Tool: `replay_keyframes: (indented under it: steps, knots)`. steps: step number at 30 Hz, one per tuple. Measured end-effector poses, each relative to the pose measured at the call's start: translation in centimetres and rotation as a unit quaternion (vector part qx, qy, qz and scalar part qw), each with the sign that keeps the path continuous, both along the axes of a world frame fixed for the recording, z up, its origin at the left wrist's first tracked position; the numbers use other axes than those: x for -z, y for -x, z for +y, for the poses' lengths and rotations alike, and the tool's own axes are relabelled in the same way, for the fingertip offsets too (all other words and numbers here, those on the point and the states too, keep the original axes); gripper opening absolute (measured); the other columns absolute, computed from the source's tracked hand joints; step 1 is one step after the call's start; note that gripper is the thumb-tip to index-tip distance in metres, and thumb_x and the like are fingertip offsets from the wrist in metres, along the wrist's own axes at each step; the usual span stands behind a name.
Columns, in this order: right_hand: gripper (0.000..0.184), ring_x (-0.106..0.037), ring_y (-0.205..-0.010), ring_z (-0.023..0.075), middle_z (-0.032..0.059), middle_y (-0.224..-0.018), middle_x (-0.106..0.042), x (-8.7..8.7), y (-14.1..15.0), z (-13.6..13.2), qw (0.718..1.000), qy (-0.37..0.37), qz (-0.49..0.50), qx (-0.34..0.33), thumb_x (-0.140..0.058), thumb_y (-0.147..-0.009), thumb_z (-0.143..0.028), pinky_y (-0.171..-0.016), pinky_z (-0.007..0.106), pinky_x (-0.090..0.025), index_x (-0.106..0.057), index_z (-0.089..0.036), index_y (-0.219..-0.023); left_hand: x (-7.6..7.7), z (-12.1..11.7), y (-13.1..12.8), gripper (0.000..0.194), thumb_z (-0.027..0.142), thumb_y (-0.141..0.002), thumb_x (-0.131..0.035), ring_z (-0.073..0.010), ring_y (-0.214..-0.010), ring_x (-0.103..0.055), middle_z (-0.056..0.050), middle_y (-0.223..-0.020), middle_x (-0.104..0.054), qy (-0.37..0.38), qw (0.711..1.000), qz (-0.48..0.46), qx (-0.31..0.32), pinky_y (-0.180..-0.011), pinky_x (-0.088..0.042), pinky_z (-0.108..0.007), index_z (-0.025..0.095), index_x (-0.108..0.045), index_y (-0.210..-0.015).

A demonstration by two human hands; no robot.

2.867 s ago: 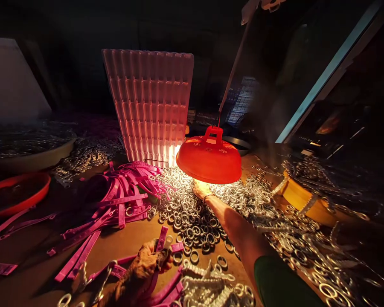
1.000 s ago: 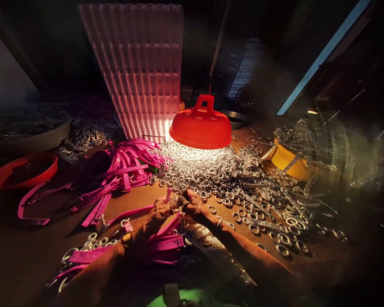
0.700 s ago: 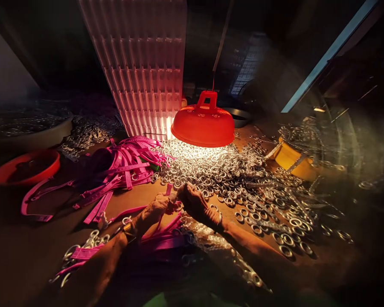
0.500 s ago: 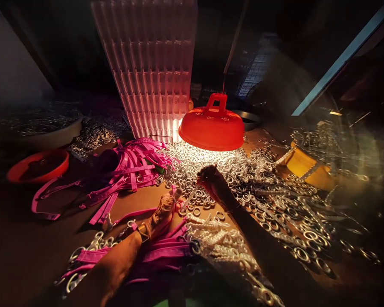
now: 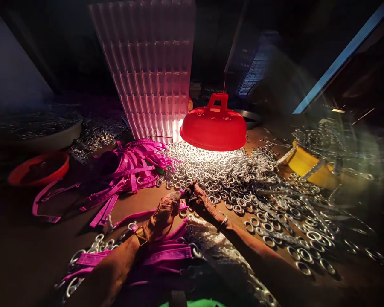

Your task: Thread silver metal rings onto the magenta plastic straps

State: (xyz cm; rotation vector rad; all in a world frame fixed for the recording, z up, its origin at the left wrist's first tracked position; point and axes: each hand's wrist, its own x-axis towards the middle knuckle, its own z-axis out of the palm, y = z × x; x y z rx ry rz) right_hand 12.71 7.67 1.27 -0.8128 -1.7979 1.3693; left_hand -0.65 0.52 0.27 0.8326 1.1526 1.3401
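My left hand (image 5: 164,209) is closed around a pink strap (image 5: 137,216), whose end shows beyond the fingertips. Close against it, my right hand (image 5: 204,204) has its fingers pinched in shadow near that end; what they hold is too dark to make out. Just beyond both hands spreads a heap of metal rings (image 5: 220,170). Below the right hand lies a bundle of whitish braided cords (image 5: 214,238). More pink straps (image 5: 168,255), some with rings on them, lie under my left forearm.
A red lamp shade (image 5: 213,130) hangs low over the rings. At left are a pile of pink straps (image 5: 128,164) and a red bowl (image 5: 59,168). A ribbed translucent panel (image 5: 150,72) stands behind. On the right, a yellow container (image 5: 313,168) lies among cords and rings.
My right hand has come back from the ring heap, moving toward me and left, and now meets my left hand at the strap end. The left hand keeps hold of the strap.
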Motion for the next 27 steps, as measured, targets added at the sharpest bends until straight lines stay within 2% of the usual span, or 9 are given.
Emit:
replay_keyframes:
  steps: [4,7,12,14,17,19,22,25,27]
  knots:
    - [0.001,-0.032,-0.061,0.0119,0.0,-0.07,-0.044,0.1,-0.2,-0.3,0.998,-0.053,-0.031,0.026,-0.047,-0.08,-0.023,-0.054,0.025,-0.034,-0.046,-0.022,-0.081,0.8,0.6,0.3,0.044,0.048,-0.082,-0.057,-0.0063,-0.047,-0.02,0.007,-0.05,-0.026,-0.011,0.997,-0.049,0.062,-0.047,-0.021,-0.025,0.02,-0.034,-0.057]
    - [0.002,-0.031,-0.06,0.0112,-0.002,-0.066,-0.041,0.4,-0.4,-0.5,0.996,-0.061,-0.06,0.017,-0.043,-0.077,-0.019,-0.053,0.025,-0.032,-0.042,-0.022,-0.078,1.0,0.8,0.6,0.044,0.049,-0.077,-0.063,-0.0052,-0.043,-0.017,0.009,-0.049,-0.024,-0.005,0.995,-0.061,0.079,-0.044,-0.016,-0.024,0.02,-0.034,-0.06]
    - [0.008,-0.034,-0.062,0.0108,-0.0028,-0.068,-0.04,0.3,-0.4,0.0,0.994,-0.076,-0.074,-0.001,-0.041,-0.077,-0.027,-0.058,0.026,-0.034,-0.036,-0.021,-0.074,-0.9,0.1,0.3,0.044,0.05,-0.068,-0.07,-0.0028,-0.04,-0.015,0.01,-0.045,-0.025,0.017,0.996,-0.024,0.083,-0.042,-0.01,-0.022,0.019,-0.041,-0.059]
    - [0.012,-0.036,-0.063,0.0107,-0.003,-0.068,-0.041,-0.1,-0.2,0.2,0.994,-0.074,-0.081,-0.01,-0.042,-0.076,-0.029,-0.057,0.025,-0.034,-0.036,-0.021,-0.071,-1.5,0.0,0.0,0.041,0.05,-0.065,-0.071,-0.0028,-0.039,-0.021,0.009,-0.044,-0.028,0.038,0.997,0.009,0.073,-0.041,-0.013,-0.02,0.017,-0.047,-0.061]
    - [0.015,-0.036,-0.06,0.0103,-0.0032,-0.065,-0.04,-0.7,0.1,0.4,0.993,-0.077,-0.09,-0.021,-0.041,-0.078,-0.031,-0.055,0.024,-0.034,-0.035,-0.021,-0.07,-1.7,0.3,-0.1,0.039,0.048,-0.056,-0.074,-0.0056,-0.043,-0.038,0.007,-0.045,-0.039,0.053,0.997,0.04,0.048,-0.042,-0.025,-0.019,0.016,-0.053,-0.062]
    - [0.019,-0.037,-0.06,0.0105,-0.0023,-0.066,-0.042,-1.4,0.1,0.5,0.992,-0.084,-0.086,-0.03,-0.039,-0.081,-0.035,-0.055,0.024,-0.036,-0.036,-0.021,-0.07,-2.1,0.6,0.1,0.041,0.048,-0.051,-0.075,-0.0068,-0.042,-0.041,0.004,-0.047,-0.047,0.068,0.996,0.047,0.042,-0.041,-0.027,-0.02,0.015,-0.054,-0.061]
    - [0.023,-0.04,-0.059,0.0104,-0.0016,-0.067,-0.047,-3.1,-0.4,0.1,0.984,-0.109,-0.122,-0.066,-0.043,-0.084,-0.041,-0.055,0.024,-0.036,-0.041,-0.02,-0.078,-4.1,0.5,0.8,0.04,0.048,-0.051,-0.073,-0.0048,-0.037,-0.033,0.003,-0.046,-0.048,0.089,0.992,0.05,0.072,-0.038,-0.02,-0.021,0.014,-0.053,-0.06]
    - [0.025,-0.04,-0.048,0.0091,-0.0047,-0.06,-0.05,-5.4,-1.3,-1.4,0.959,-0.139,-0.22,-0.113,-0.046,-0.087,-0.038,-0.047,0.022,-0.027,-0.043,-0.018,-0.1,-7.4,0.1,1.6,0.042,0.046,-0.054,-0.075,-0.0023,-0.038,-0.024,0.008,-0.042,-0.035,0.087,0.988,0.05,0.117,-0.04,-0.015,-0.021,0.016,-0.046,-0.053]
    - [0.026,-0.042,-0.046,0.0086,-0.0038,-0.061,-0.054,-6.6,-2.2,-3.0,0.945,-0.167,-0.252,-0.127,-0.045,-0.089,-0.032,-0.047,0.022,-0.024,-0.041,-0.017,-0.11,-9.4,-0.3,2.0,0.044,0.048,-0.056,-0.076,-0.0022,-0.039,-0.022,0.009,-0.042,-0.033,0.091,0.979,0.079,0.166,-0.041,-0.012,-0.021,0.015,-0.046,-0.051]
